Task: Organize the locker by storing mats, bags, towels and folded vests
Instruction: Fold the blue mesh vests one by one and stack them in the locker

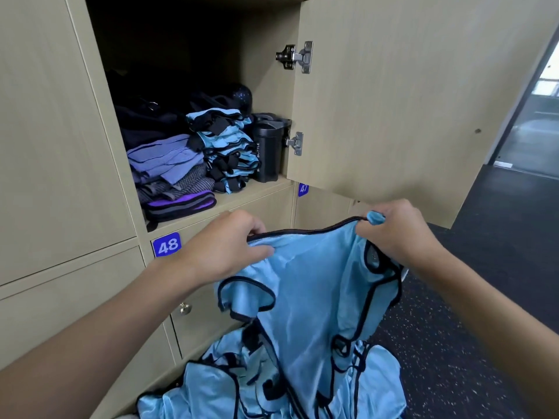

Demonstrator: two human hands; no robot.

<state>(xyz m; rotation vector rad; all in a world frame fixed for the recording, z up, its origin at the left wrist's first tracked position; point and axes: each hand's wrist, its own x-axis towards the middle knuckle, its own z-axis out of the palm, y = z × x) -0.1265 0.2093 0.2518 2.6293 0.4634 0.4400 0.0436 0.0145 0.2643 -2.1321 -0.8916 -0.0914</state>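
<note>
Both hands are clamped on one vest [302,285]: the left hand [230,246] pinches its black-trimmed top edge between thumb and curled fingers, and the right hand [393,234] grips a bunched corner of the same edge at three o'clock from it. The edge is stretched nearly taut between them and the rest hangs free toward six o'clock. It is thin, light blue mesh with black binding round every opening, limp and creased, with one armhole loop flopped forward near its middle. Judging by this, the step in hand is folding. To do it well, the edge should be kept level and tight, the cloth shaken so the loops fall flat, then the sides brought together with the bindings lined up, since such slack mesh will likely slide out of a loose fold. Below, at six o'clock, more vests lie in a tangled pile [242,388] on the floor, touching the hanging one. At eleven o'clock the locker [251,193] stands open, with a stack [225,149] of folded vests on its shelf between towels [169,164] and a black bottle [266,152]. That stack leans slightly, so the next fold is best laid squarely on top.
</note>
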